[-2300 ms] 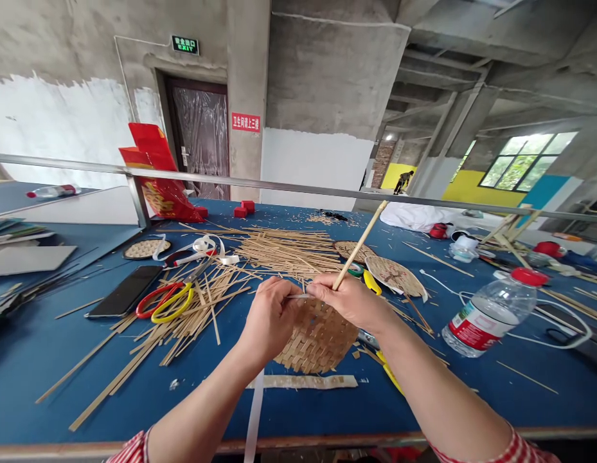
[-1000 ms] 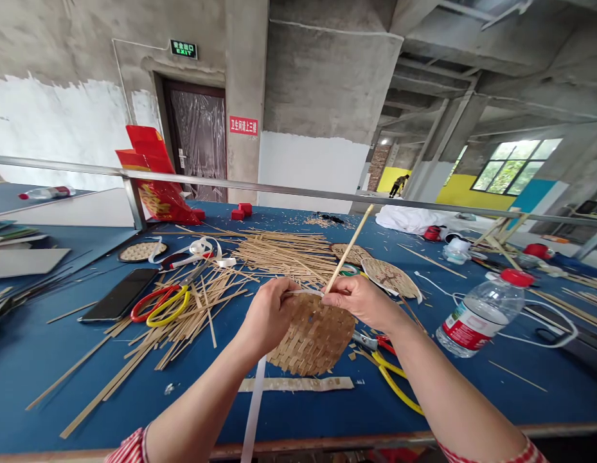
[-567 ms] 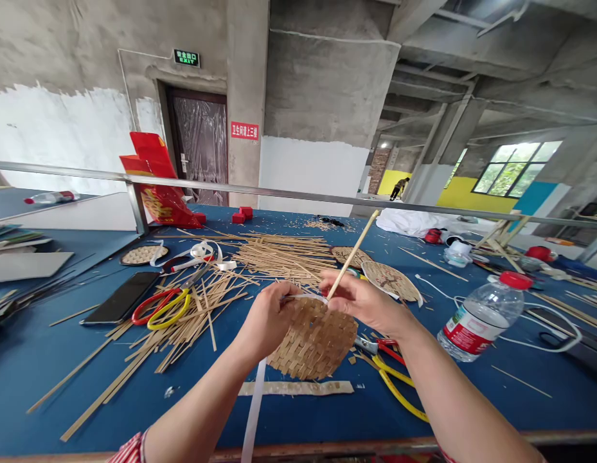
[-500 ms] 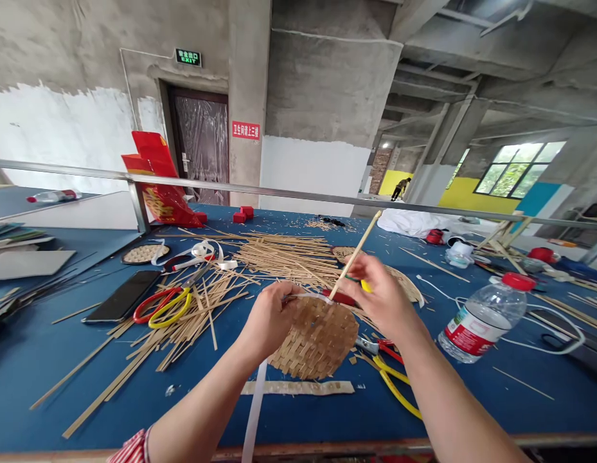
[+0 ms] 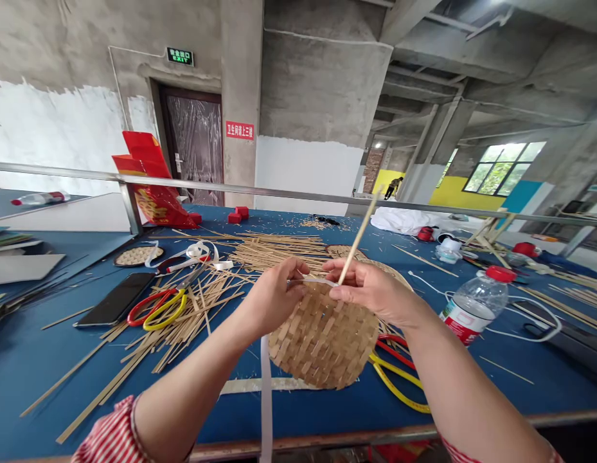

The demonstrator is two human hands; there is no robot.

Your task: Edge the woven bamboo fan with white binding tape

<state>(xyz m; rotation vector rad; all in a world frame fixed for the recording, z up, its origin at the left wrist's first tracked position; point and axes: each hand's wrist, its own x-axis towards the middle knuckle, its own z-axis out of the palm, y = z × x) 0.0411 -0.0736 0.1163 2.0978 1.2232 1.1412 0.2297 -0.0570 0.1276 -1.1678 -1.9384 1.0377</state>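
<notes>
A round woven bamboo fan (image 5: 322, 337) is held upright above the blue table (image 5: 47, 360). Its thin bamboo stick handle (image 5: 360, 235) points up and away. My left hand (image 5: 274, 294) pinches the fan's top edge together with a white ribbon (image 5: 265, 399), which runs along the rim and hangs down off the table edge. My right hand (image 5: 370, 289) grips the top of the fan at the base of the stick.
Loose bamboo strips (image 5: 192, 302) cover the table's left and middle. Red-and-yellow scissors (image 5: 153, 307) and a black phone (image 5: 115, 298) lie left. Yellow and red scissors (image 5: 399, 379) lie under my right forearm. A water bottle (image 5: 474, 302) lies at right. Other woven fans (image 5: 137, 256) rest farther back.
The fan has been lifted and tilted nearer to me. My right hand let go for a moment, reached away, then came back to the stick's base. The left hand kept its pinch.
</notes>
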